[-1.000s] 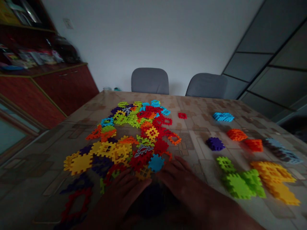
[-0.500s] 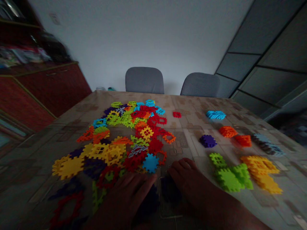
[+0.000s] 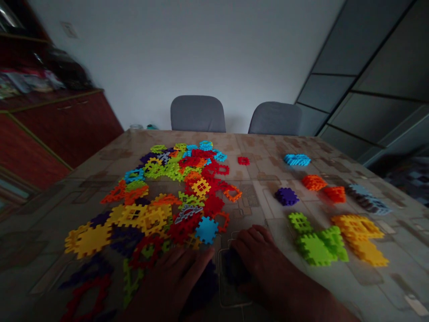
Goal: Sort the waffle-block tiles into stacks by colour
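My left hand (image 3: pixel 179 275) lies low over the near edge of the loose pile, its fingers together and curled round a dark purple building tile (image 3: pixel 206 284). The hand itself hides much of that tile. To its right, my right hand (image 3: pixel 256 250) rests on the table with bent fingers against another dark purple piece (image 3: pixel 233 266), dim in shadow. A light blue gear-edged tile (image 3: pixel 207 230) lies just beyond my left fingers. Red, yellow, orange and lime interlocking tiles (image 3: pixel 174 170) spread behind and left of it.
Sorted stacks stand at the right: purple (image 3: pixel 287 196), lime (image 3: pixel 315 248), yellow (image 3: pixel 360 235), orange (image 3: pixel 314 182), blue (image 3: pixel 297 159) and grey (image 3: pixel 368 199). One red tile (image 3: pixel 243 160) lies apart. Two grey chairs (image 3: pixel 197 114) stand behind the patterned table (image 3: pixel 261 147).
The view has turned slightly, so the table and tiles appear a little further left. Both hands stay in nearly the same place, with the dark purple pieces still at them.
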Available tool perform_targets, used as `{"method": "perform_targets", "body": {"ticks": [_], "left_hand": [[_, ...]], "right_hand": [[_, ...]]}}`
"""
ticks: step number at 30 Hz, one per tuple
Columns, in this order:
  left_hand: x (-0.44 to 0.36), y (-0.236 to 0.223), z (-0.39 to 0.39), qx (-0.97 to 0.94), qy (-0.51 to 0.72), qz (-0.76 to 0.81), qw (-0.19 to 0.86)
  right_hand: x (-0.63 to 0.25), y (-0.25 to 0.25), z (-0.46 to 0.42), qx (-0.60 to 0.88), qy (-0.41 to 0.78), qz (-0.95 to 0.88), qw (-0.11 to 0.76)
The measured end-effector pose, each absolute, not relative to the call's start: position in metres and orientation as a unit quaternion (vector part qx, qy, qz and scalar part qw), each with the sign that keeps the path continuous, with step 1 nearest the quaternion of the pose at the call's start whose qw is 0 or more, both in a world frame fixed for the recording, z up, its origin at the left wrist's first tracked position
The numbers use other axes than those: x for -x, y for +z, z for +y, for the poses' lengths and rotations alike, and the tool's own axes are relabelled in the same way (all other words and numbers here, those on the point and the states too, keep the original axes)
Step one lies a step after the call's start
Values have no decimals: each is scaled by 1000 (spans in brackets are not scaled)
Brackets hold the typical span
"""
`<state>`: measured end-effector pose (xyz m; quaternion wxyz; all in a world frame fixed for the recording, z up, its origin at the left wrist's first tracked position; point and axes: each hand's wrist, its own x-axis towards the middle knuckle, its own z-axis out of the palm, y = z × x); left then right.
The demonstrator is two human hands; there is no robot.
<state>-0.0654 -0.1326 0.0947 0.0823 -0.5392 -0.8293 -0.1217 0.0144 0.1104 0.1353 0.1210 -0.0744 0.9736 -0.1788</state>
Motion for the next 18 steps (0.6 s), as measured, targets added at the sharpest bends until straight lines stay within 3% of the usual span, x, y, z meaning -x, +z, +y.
{"method": "perform_targets", "body": {"ticks": [8,18], "left_hand": [[68,95,-139,553,-98,-821,105],[64,89,-135,517,-123,-844,74]], "right_hand": [[-11,134,115,116,-151,976,106],[-4,148,123,164,-122,965,162]]}}
